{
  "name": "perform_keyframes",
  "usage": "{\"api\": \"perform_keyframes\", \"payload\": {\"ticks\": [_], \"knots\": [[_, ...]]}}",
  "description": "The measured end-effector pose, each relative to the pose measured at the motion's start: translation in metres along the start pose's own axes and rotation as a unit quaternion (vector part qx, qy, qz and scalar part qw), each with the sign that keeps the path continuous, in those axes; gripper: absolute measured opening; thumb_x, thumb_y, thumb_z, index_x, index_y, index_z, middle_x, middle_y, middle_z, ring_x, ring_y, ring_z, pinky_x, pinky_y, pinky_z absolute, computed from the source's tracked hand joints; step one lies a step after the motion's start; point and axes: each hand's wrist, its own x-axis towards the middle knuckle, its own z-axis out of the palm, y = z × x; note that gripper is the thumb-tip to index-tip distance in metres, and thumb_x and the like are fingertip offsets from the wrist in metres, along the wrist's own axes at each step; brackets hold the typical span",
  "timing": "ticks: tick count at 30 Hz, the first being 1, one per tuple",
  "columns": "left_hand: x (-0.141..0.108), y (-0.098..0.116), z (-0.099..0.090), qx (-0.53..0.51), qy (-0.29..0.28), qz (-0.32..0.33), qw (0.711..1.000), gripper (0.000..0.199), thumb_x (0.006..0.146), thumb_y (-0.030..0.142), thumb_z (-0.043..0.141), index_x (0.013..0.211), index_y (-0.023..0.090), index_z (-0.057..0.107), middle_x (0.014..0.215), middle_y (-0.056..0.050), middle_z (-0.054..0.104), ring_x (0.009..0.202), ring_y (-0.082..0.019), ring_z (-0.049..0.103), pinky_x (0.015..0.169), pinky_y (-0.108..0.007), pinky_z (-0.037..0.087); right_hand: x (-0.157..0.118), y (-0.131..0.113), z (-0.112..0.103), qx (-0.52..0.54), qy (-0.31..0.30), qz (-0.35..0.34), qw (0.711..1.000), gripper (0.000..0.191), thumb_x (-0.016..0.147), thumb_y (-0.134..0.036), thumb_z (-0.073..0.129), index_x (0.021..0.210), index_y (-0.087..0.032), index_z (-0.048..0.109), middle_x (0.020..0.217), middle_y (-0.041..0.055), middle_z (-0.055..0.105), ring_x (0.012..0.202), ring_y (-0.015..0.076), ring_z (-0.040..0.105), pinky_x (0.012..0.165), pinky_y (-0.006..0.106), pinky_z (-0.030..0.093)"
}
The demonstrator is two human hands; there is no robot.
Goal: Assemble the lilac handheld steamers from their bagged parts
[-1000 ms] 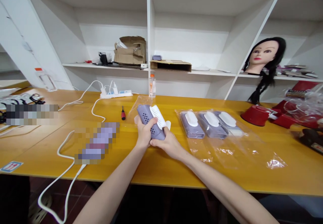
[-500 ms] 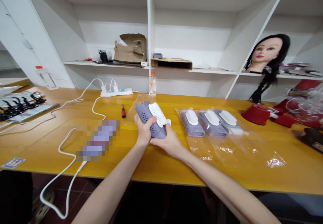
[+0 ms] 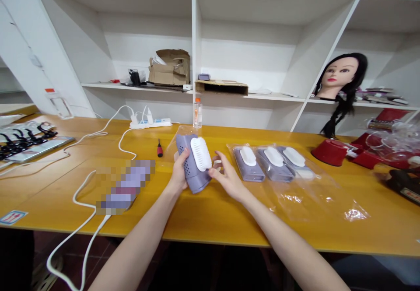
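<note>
My left hand (image 3: 179, 171) grips a purple-grey plastic device (image 3: 194, 182) by its left side, thumb on the front and the other fingers mostly hidden behind. A white bristled brush head (image 3: 201, 154) sits on its face, and small round holes show along its left flank. At the device's right edge is my right hand (image 3: 227, 175), its fingers curved and spread apart; whether the thumb tip touches the device I cannot tell. To the right lie three similar devices in clear plastic bags, the nearest one (image 3: 252, 173) just beyond my right hand.
A red-and-black screwdriver (image 3: 159, 149) lies left of the device. White cables run from a power strip (image 3: 152, 123) to a blurred-out object (image 3: 127, 186). A clear bottle with an orange cap (image 3: 197, 113) stands at the back. Red appliances (image 3: 331, 152) are at right, below a mannequin head (image 3: 341, 76).
My right hand has let go of the device and moved slightly right, its fingers spreading. The device has turned more upright in my left hand. The view has tilted up slightly.
</note>
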Motion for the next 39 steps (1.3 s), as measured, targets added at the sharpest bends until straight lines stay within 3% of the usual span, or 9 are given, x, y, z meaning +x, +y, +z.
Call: {"api": "perform_keyframes", "payload": {"ticks": [2,6,10,14,17,24,29,35,39], "knots": [[-0.004,0.000,0.003,-0.009,-0.025,-0.038,0.999,0.047,0.066,0.047,0.065,0.099,0.013,0.061,0.085,-0.008,0.070,0.087,-0.025,0.066,0.083,-0.037,0.050,0.000,-0.004,-0.003,-0.090,0.057,-0.036,0.994,0.064,0.076,-0.046,0.056,0.127,-0.014,0.035,0.109,0.0128,0.052,0.092,0.0232,0.053,0.081,0.040,0.043],[-0.014,-0.007,0.009,-0.018,-0.112,-0.075,0.991,0.047,0.071,0.045,0.062,0.109,0.018,0.060,0.106,-0.008,0.068,0.103,-0.026,0.061,0.091,-0.038,0.047,-0.002,-0.014,0.000,-0.163,0.075,-0.043,0.983,0.059,0.081,-0.045,0.049,0.129,-0.015,0.032,0.086,0.0074,0.060,0.074,0.0229,0.057,0.070,0.037,0.044],[-0.019,-0.012,0.011,-0.030,-0.142,-0.056,0.988,0.050,0.073,0.039,0.063,0.120,0.026,0.053,0.119,-0.002,0.062,0.112,-0.022,0.056,0.097,-0.036,0.042,-0.007,-0.020,0.004,-0.186,0.093,-0.022,0.978,0.057,0.083,-0.046,0.046,0.131,-0.018,0.031,0.090,0.0088,0.063,0.074,0.0249,0.060,0.068,0.037,0.044],[-0.016,-0.009,0.011,-0.036,-0.090,-0.052,0.994,0.045,0.071,0.045,0.062,0.107,0.018,0.060,0.113,-0.008,0.065,0.112,-0.027,0.055,0.096,-0.039,0.044,-0.013,-0.018,0.008,-0.148,0.074,-0.005,0.986,0.063,0.081,-0.048,0.048,0.132,-0.017,0.028,0.093,0.0099,0.063,0.078,0.0249,0.061,0.069,0.038,0.045],[-0.015,-0.007,0.012,-0.046,-0.037,-0.031,0.998,0.052,0.071,0.054,0.058,0.106,0.015,0.061,0.107,-0.011,0.067,0.113,-0.030,0.054,0.095,-0.040,0.045,-0.013,-0.016,0.015,-0.081,0.046,0.040,0.995,0.073,0.068,-0.051,0.064,0.125,-0.016,0.037,0.105,0.0116,0.061,0.090,0.0252,0.059,0.076,0.037,0.046],[-0.023,-0.016,0.010,-0.024,-0.098,0.145,0.984,0.059,0.074,0.043,0.062,0.129,0.032,0.043,0.133,-0.001,0.051,0.124,-0.023,0.044,0.101,-0.031,0.038,-0.007,-0.018,0.022,0.016,-0.058,0.061,0.996,0.069,0.052,-0.039,0.078,0.114,-0.021,0.054,0.098,0.0040,0.063,0.083,0.0191,0.059,0.068,0.030,0.050],[-0.021,-0.014,0.009,0.048,-0.094,0.149,0.983,0.063,0.070,0.035,0.069,0.128,0.028,0.046,0.129,-0.002,0.054,0.122,-0.023,0.046,0.102,-0.030,0.036,-0.012,-0.017,0.022,-0.001,-0.059,0.075,0.995,0.057,0.054,-0.034,0.077,0.107,-0.020,0.059,0.085,0.0023,0.063,0.067,0.0153,0.057,0.056,0.027,0.048],[-0.015,-0.013,0.005,0.033,0.032,0.115,0.992,0.060,0.068,0.041,0.068,0.123,0.026,0.050,0.117,-0.004,0.060,0.114,-0.024,0.053,0.093,-0.033,0.044,-0.003,-0.021,0.023,0.004,-0.055,0.082,0.995,0.065,0.051,-0.038,0.078,0.110,-0.019,0.058,0.089,0.0030,0.062,0.071,0.0159,0.058,0.059,0.028,0.050],[-0.013,-0.013,0.001,0.044,0.056,0.110,0.991,0.054,0.069,0.043,0.066,0.118,0.026,0.052,0.108,-0.003,0.063,0.106,-0.023,0.057,0.089,-0.033,0.046,0.000,-0.021,0.024,0.029,-0.074,0.103,0.991,0.060,0.055,-0.040,0.076,0.109,-0.020,0.059,0.091,0.0043,0.064,0.076,0.0178,0.060,0.063,0.029,0.050]]}}
